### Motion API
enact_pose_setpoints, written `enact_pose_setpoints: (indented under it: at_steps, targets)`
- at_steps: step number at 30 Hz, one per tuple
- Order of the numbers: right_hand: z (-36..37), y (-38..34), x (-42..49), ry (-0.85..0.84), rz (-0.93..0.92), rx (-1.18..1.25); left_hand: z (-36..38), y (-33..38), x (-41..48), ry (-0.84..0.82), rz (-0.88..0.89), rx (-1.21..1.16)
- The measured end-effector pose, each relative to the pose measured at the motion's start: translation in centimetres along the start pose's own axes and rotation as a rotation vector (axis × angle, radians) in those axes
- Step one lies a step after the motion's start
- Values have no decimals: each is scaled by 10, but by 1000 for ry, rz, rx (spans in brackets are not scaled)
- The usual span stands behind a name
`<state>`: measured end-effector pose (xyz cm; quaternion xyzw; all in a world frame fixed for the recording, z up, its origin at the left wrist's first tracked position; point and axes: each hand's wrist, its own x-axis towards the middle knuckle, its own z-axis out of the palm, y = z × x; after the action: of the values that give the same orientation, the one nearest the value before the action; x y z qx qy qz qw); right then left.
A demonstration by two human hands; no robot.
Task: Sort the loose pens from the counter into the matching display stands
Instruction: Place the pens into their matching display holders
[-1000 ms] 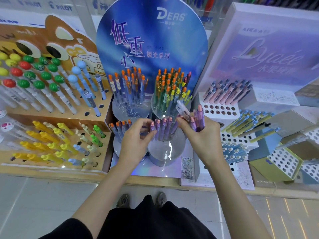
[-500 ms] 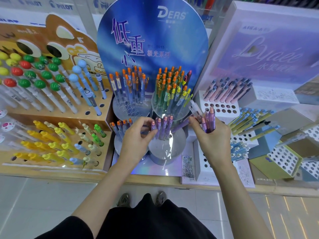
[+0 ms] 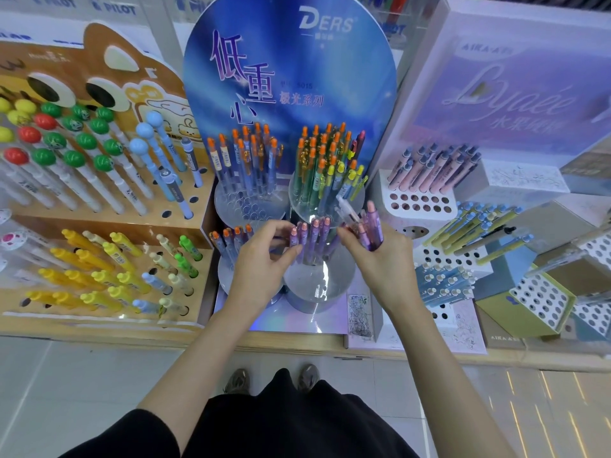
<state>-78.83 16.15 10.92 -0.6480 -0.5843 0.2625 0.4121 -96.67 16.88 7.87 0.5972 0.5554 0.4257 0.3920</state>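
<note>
right hand (image 3: 385, 259) grips the spare purple pens (image 3: 372, 231) at 3 o'clock of the round stand (image 3: 319, 282), so stock sits beside its matching holes, while left hand (image 3: 261, 267) pinches a seated purple pen (image 3: 293, 241) at 9 o'clock (apparently steadying it).

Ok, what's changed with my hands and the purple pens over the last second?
The right hand, gripping a bunch of purple pens, swung out to the right, then came back left beside the standing purple pens in the front round stand. The left hand stayed there, fingers pinching one of them. Nothing was let go; nothing else visibly changed.
</note>
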Motion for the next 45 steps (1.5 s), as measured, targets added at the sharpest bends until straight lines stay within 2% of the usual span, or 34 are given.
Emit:
enact_pose_setpoints:
  at_steps: [7,11,14,16,20,22,24,28,34,41,45]
  targets:
    - [-1,0,-2,-38,70,90,-3,3,-9,26,1,49]
    - [-12,0,-10,47,120,282,-11,17,-19,147,74,127]
    - [-25,-11,-6,70,80,512,-14,37,-21,208,128,74]
    - [-30,-20,0,14,54,694,-16,52,-19,138,152,-3]
    - [-25,-44,14,-90,71,1020,-15,71,-16,-264,91,-99]
    - [-18,-57,19,-87,79,1058,-12,72,-14,-393,60,-59]
    - [-8,-67,22,-78,52,1039,-11,72,-12,-450,16,-40]
    - [7,-83,23,-95,76,1028,-16,69,-2,-406,5,-64]
    - [24,-87,25,-145,115,1106,-25,71,4,-324,86,120]
    - [27,-89,26,-190,214,1076,-41,61,13,-338,128,192]
    - [22,-94,30,-178,238,1258,-48,59,17,-369,100,160]
